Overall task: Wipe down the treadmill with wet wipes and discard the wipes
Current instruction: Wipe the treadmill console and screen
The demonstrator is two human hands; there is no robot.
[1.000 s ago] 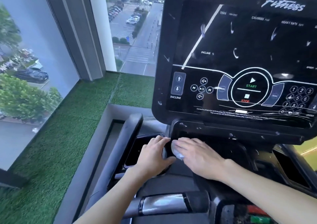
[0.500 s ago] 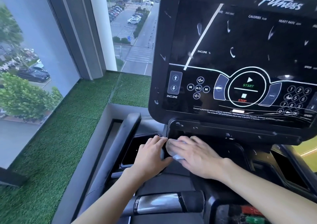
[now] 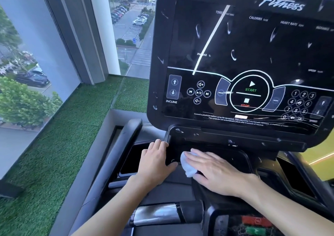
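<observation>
Pressing down on a crumpled white wet wipe (image 3: 188, 165), the person's right hand (image 3: 217, 175) lies palm down with its fingers straight and close together. Its grip is wide open: nothing is pinched, and the wipe is simply pinned beneath the fingers against the black plastic tray (image 3: 241, 156) that sits under the console of the black treadmill (image 3: 180, 188). The wipe bulges out past the fingertips and the forefinger side, toward the other hand.

The left hand (image 3: 153, 161) rests just beside it on the raised edge between that tray and a dark rectangular side pocket (image 3: 132, 156). Its fingers are loosely bent over the edge and its thumb is spread toward the wipe, close to it but not touching. This grip holds nothing.

Above both hands stands the glossy black console panel (image 3: 235, 51), tilted back, with white INCLINE arrows, a green START, a red STOP and a number pad. Streaks and droplets show across its face. Nearer me, a silver metal sensor bar (image 3: 155, 215) crosses the handlebar. Off to the left, a strip of green artificial turf (image 3: 54, 154) runs along the tall window (image 3: 27, 55).
</observation>
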